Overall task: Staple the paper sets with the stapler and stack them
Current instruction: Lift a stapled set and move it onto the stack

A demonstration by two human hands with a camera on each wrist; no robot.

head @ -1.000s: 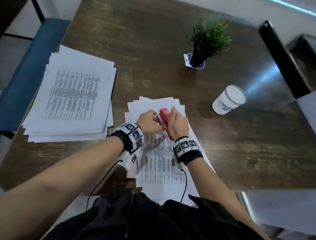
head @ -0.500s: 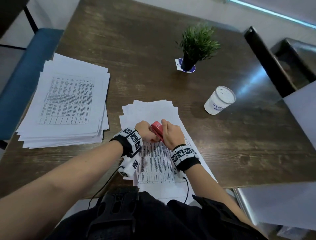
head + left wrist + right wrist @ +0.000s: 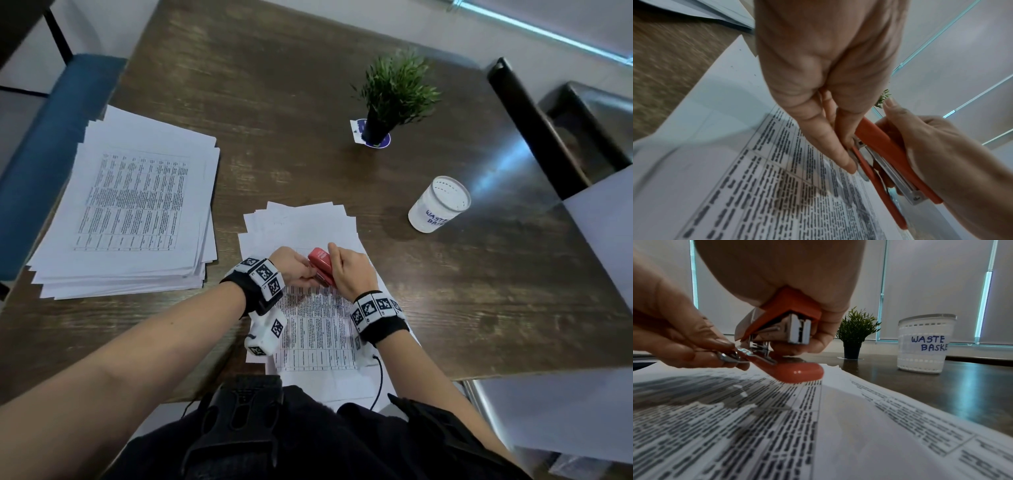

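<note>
A red stapler hangs just above the near pile of printed paper sets, its top arm raised off its base. My right hand grips the stapler's top arm from the right. My left hand pinches a metal piece at the stapler's base with thumb and fingertips. In the left wrist view the stapler shows its metal staple channel. A second, thicker stack of printed sets lies at the left of the table.
A small potted plant stands at the back of the dark wooden table. A white cup labelled waste basket is right of the near pile. A blue chair is at the left, a black chair at the right.
Both hands and the stapler have drifted slightly toward me over the printed sheet. The grip on the stapler looks the same.
</note>
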